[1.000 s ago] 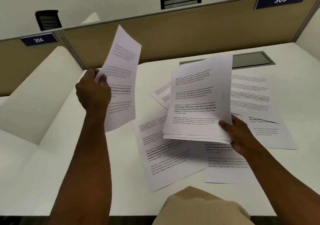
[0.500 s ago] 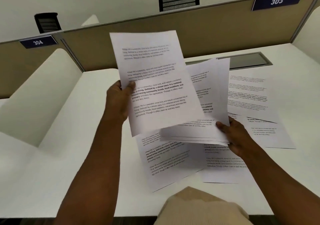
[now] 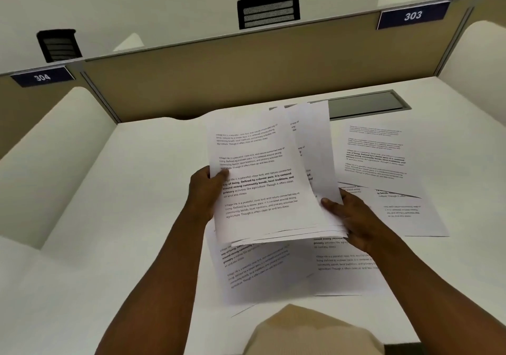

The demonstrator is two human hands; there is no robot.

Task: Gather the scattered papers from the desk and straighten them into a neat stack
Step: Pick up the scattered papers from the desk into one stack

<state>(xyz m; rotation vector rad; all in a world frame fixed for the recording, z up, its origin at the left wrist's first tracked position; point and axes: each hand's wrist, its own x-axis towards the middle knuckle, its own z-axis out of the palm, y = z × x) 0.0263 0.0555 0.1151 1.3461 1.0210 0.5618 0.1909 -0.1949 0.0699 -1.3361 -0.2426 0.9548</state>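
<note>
We grasp the stack (image 3: 262, 179) above the bench (image 3: 131, 217), left grip (image 3: 204, 194) and right grip (image 3: 353, 217) each pinching a side.

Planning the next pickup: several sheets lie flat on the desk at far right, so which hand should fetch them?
Probably the right hand: it is nearer the far-right sheets. The left hand already pinches the held stack at its left edge and could keep it alone.
</note>
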